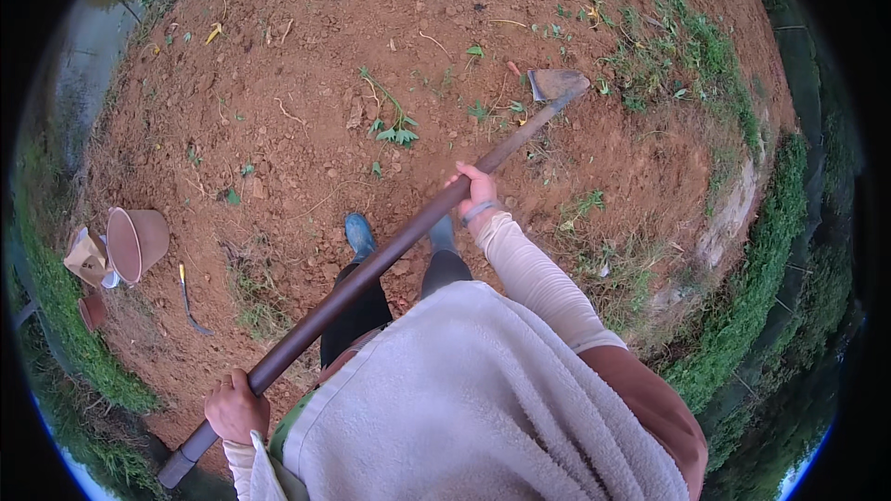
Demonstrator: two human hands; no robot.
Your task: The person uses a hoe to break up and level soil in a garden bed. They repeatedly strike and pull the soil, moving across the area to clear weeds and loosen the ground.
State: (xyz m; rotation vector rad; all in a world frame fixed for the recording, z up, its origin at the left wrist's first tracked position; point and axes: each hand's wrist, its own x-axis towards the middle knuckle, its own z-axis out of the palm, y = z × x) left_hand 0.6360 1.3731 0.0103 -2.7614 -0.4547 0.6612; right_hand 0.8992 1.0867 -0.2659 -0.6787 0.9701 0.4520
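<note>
A long hoe slants across the view, its dark brown handle (357,288) running from lower left to upper right. The hoe's metal blade (557,84), smeared with soil, is at the far right end, at or just above the reddish ground. My left hand (237,405) is closed round the handle near its butt end. Farther up the shaft, my right hand (475,187), with a band at the wrist, grips it too. Beyond my right hand lie scattered green leaves and a leafy cut stem (394,125).
To the left a pinkish bucket (136,243) lies tipped beside a brown paper bag (86,257). A sickle (188,300) with a yellow-ended handle rests near them. My blue boots (359,237) stand on loose soil. Weeds (696,46) edge the right slope; water (88,60) shows at far left.
</note>
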